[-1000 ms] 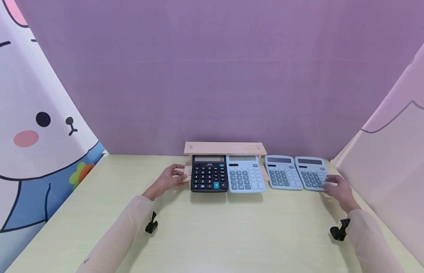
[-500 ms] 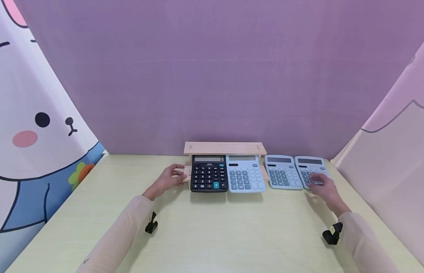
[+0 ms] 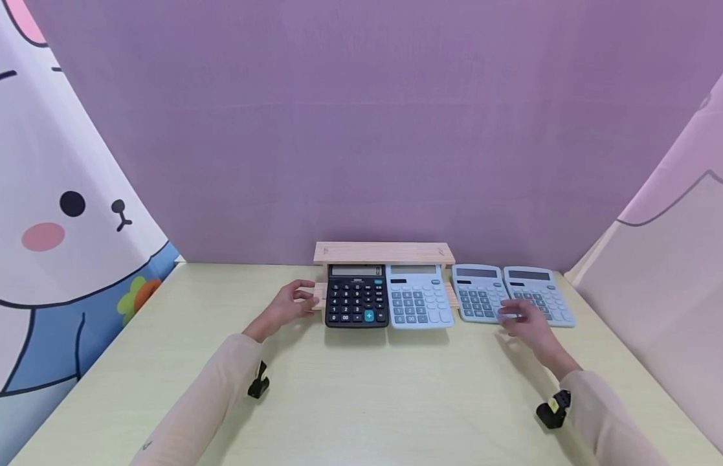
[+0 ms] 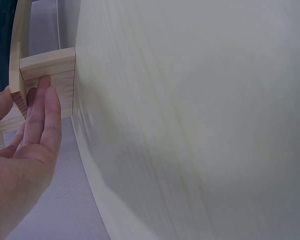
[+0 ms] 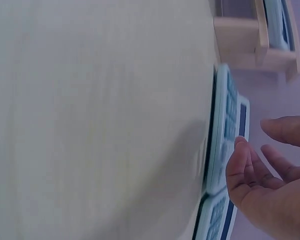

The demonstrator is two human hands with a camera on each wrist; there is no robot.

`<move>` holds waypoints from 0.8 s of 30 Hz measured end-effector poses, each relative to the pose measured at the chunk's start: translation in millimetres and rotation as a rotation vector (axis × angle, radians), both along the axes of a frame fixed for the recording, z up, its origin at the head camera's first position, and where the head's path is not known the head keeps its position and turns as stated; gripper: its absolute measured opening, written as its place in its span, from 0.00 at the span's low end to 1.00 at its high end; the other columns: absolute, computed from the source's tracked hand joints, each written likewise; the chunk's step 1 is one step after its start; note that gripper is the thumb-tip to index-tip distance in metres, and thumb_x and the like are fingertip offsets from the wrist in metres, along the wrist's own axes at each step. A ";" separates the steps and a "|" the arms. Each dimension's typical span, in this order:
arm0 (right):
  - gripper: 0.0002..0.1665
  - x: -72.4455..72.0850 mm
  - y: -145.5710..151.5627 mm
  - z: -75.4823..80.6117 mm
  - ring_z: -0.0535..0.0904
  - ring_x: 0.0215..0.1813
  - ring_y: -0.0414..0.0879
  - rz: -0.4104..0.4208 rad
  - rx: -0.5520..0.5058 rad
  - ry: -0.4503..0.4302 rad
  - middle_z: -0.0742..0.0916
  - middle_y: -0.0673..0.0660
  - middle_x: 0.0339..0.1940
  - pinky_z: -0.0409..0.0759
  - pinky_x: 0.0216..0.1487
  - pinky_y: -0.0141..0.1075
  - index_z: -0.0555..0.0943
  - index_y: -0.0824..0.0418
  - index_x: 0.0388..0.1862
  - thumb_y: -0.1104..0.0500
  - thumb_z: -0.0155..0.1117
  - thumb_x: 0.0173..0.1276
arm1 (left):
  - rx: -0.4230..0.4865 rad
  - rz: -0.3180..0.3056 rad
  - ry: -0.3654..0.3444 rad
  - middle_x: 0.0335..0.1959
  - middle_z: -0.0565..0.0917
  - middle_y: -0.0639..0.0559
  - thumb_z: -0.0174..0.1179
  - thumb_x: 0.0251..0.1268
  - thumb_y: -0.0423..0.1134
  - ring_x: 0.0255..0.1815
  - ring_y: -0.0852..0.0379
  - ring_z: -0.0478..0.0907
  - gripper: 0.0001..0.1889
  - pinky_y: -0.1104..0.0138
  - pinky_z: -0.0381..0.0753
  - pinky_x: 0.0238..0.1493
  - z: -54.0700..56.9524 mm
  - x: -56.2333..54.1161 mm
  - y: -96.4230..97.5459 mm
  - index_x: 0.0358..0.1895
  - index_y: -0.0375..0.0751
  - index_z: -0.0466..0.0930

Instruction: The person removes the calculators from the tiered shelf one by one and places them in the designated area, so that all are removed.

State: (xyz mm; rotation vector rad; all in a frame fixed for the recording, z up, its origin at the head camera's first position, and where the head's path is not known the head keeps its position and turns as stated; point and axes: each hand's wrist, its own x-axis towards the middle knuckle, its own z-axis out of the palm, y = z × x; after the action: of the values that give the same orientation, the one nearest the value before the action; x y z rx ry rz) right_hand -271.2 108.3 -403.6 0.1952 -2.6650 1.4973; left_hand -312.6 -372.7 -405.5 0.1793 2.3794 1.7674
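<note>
A wooden rack [image 3: 384, 252] stands at the back of the table, holding a black calculator [image 3: 356, 301] on the left and a light blue calculator [image 3: 420, 301] beside it. My left hand [image 3: 288, 303] pinches the rack's left end; in the left wrist view the thumb lies on one side of a wooden slat [image 4: 21, 65] and the fingers on the other. Two more light blue calculators lie right of the rack, the nearer calculator [image 3: 476, 301] and the outer calculator [image 3: 530, 276]. Over the adjoining edges of these two hovers my right hand [image 3: 530, 323], fingers loosely bent, holding nothing.
The pale table [image 3: 361, 395] runs up to a purple backdrop [image 3: 361, 129]. A printed cloth [image 3: 64, 272] borders the left side and a pale panel [image 3: 676, 278] the right. Each wrist carries a small black camera mount [image 3: 552, 411].
My right hand has moved left, from the outer calculator's right edge across to the edge of its neighbour. The left hand, rack and calculators have stayed in place.
</note>
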 end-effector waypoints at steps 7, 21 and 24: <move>0.25 4.4 -17.4 0.7 0.79 0.38 0.39 0.058 -0.042 -0.038 0.75 0.77 0.52 0.82 0.35 0.30 0.65 0.77 0.56 0.69 0.56 0.62 | 0.004 -0.004 0.005 0.51 0.73 0.32 0.54 0.63 0.31 0.40 0.54 0.78 0.26 0.61 0.84 0.47 0.1 0.2 0.4 0.64 0.31 0.58; 0.28 9.8 -50.4 0.7 0.80 0.42 0.41 0.129 -0.170 -0.147 0.75 0.75 0.54 0.84 0.40 0.37 0.61 0.76 0.60 0.71 0.54 0.61 | 0.016 -0.013 0.022 0.49 0.74 0.30 0.54 0.64 0.30 0.39 0.54 0.79 0.26 0.60 0.84 0.48 -1.7 -0.1 -1.4 0.63 0.28 0.58; 0.29 11.1 -57.2 1.6 0.80 0.43 0.42 0.153 -0.191 -0.153 0.74 0.75 0.54 0.83 0.42 0.37 0.60 0.76 0.60 0.70 0.55 0.61 | 0.013 -0.013 0.024 0.50 0.74 0.29 0.54 0.63 0.30 0.40 0.52 0.79 0.26 0.59 0.84 0.47 -1.3 0.1 -1.1 0.63 0.28 0.58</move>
State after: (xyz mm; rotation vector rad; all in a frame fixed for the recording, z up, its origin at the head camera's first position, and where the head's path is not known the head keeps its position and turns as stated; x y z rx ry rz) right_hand -260.0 51.0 -402.0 0.2886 -2.6505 1.8741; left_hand -312.5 -373.8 -406.8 0.2188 2.3788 1.7848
